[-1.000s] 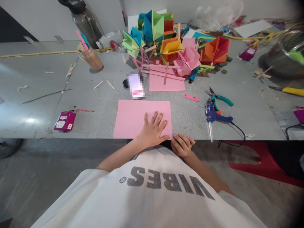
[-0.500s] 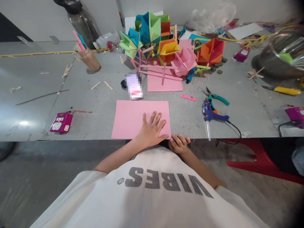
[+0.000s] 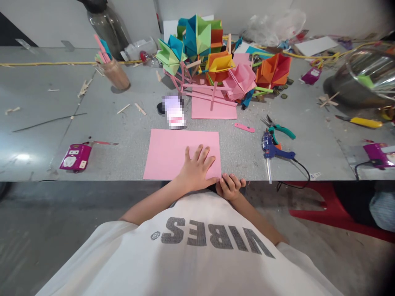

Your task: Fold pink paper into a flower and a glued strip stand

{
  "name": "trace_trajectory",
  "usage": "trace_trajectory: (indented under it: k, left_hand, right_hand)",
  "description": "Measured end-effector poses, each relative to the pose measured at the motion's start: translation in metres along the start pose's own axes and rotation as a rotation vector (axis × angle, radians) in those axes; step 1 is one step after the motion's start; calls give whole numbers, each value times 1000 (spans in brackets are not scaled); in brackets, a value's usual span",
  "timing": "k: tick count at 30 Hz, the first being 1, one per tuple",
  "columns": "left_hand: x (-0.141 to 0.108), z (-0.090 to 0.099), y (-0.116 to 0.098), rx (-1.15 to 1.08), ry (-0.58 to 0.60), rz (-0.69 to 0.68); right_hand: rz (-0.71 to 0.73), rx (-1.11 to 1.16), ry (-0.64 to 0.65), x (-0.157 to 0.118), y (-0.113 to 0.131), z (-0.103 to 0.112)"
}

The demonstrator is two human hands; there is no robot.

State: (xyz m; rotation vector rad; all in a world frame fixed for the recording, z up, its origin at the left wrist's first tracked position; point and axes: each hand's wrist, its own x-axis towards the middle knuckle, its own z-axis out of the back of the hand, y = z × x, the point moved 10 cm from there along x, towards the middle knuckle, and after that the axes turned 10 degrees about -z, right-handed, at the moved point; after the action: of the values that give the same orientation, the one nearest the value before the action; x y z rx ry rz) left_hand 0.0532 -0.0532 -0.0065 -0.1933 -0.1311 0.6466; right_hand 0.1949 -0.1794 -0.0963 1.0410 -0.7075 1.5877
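A sheet of pink paper lies flat along the front edge of the table. My left hand rests palm down on its right half, fingers spread, with the thumb pointing at the lower right corner. Close beside that corner, at the table edge, is my right hand. Its fingers are curled in; whether they pinch the paper's corner or something else is hidden. Beyond the sheet lie a phone with a blurred screen and a pink-handled craft knife.
Folded coloured paper shapes and pink sticks are heaped at the back. To the right lie a blue glue gun, pliers, a yellow cutter and a metal pot. A purple power socket sits left, below a stick cup.
The view has shifted slightly. My left hand stays flat on the pink paper, and the right hand at the corner has turned only a little.
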Motion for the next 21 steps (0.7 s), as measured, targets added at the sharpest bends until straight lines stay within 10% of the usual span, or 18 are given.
trace_trajectory:
  k: [21]
  left_hand:
    - [0, 2, 0, -2, 31, 8]
  right_hand:
    - [-74, 6, 40, 3, -1, 1]
